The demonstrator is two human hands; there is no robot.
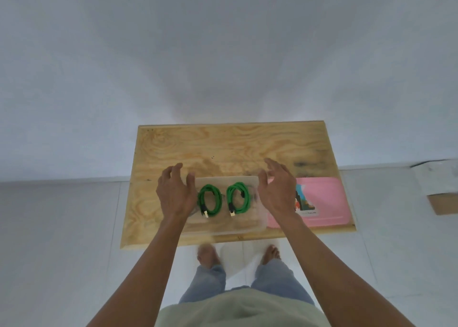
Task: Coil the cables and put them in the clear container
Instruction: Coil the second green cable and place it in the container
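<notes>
Two coiled green cables lie side by side inside the clear container (238, 229) on the wooden table: the left coil (209, 204) and the right coil (238, 198), each with a pale plug at its near end. My left hand (173, 193) hovers at the container's left side, fingers loosely spread and holding nothing. My right hand (278, 190) hovers at the container's right side, fingers relaxed and empty. Whether either hand touches the container's walls I cannot tell.
A pink lid (324, 200) with a colourful sticker lies flat on the table to the right of the container. The plywood table (223, 148) stands against a white wall. My bare feet stand on the pale floor below the table's near edge.
</notes>
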